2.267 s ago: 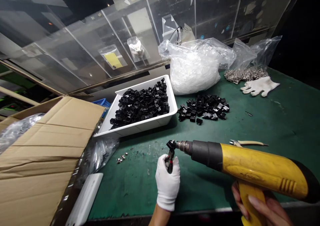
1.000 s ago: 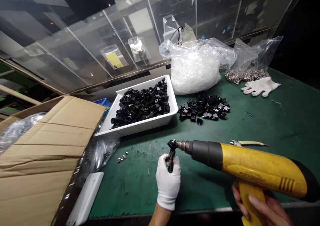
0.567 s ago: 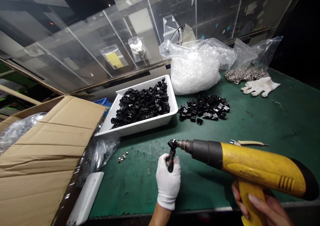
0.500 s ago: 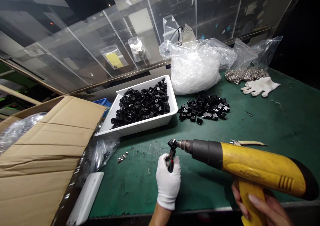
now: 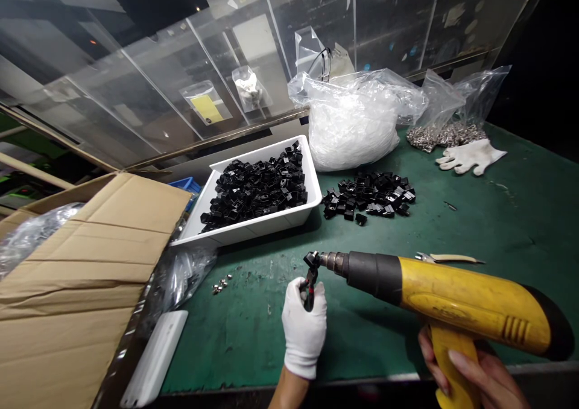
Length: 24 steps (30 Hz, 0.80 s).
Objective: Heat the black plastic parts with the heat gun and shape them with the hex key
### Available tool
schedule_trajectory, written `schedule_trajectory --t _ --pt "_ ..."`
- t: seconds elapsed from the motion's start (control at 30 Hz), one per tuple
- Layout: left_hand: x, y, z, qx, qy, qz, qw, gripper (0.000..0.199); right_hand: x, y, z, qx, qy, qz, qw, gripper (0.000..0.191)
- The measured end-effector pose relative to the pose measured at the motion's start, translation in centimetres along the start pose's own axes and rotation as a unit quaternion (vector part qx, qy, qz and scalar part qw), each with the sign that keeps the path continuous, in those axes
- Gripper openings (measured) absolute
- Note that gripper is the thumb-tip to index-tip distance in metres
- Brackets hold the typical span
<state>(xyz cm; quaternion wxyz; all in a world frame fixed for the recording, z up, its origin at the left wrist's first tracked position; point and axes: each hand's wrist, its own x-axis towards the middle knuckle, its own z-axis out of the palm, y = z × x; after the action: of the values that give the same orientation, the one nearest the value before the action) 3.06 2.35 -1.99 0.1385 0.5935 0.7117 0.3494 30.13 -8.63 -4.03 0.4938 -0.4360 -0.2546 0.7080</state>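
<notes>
Heat gun pointed at a small black part above a green workbench

From the head camera, the white-gloved left hand is closed, pinching the small black part just beside the heat gun's metal nozzle. The bare right hand is wrapped around the yellow handle. Past the hands, a white tray sits heaped with black parts, and a loose pile of black parts lies on the bench beside it. Farther back are a bulging bag of white material, a bag of small metal pieces and a spare white glove. A pair of pliers lies just behind the heat gun, and a cardboard box stands at the left.
</notes>
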Motion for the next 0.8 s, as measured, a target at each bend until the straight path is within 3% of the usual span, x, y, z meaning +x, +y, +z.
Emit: schedule_trajectory --t 0.23,0.8 --pt "-0.11 -0.11 0.05 0.0 0.0 0.003 1.0 0.034 0.06 0.69 -0.88 0.004 -0.029 0.006 1.0 0.037" --pt "-0.09 -0.21 0.05 0.01 0.006 0.01 1.0 0.033 -0.04 0.58 -0.48 0.016 -0.009 -0.002 1.0 0.036"
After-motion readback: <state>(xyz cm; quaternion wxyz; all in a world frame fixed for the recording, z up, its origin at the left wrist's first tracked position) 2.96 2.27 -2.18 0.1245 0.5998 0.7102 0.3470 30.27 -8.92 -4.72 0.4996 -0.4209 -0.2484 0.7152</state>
